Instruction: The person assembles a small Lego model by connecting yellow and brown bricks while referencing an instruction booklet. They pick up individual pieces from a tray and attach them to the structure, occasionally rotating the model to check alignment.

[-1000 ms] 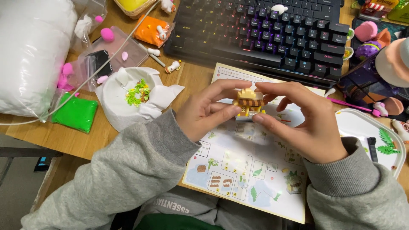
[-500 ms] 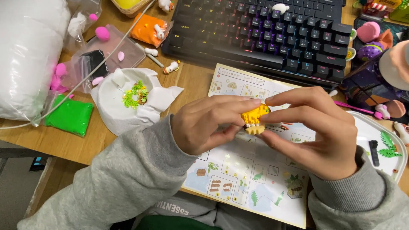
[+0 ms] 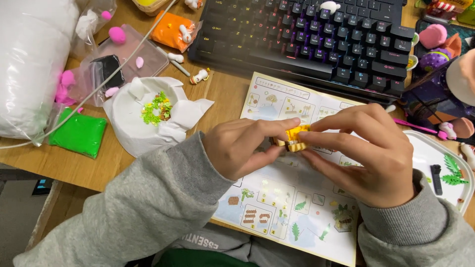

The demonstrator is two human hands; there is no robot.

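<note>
Both forearms, sleeved in grey, are brought together at centre, the left hand and right hand being curled inward with fingertips pinched closed and almost met, knuckles turned upward.

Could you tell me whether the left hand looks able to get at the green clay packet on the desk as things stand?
Probably not freely: the left hand pinches the small yellow block piece together with the right hand. The green clay packet lies uncovered beyond the white paper bowl, so the path looks open once the hand lets go.
</note>
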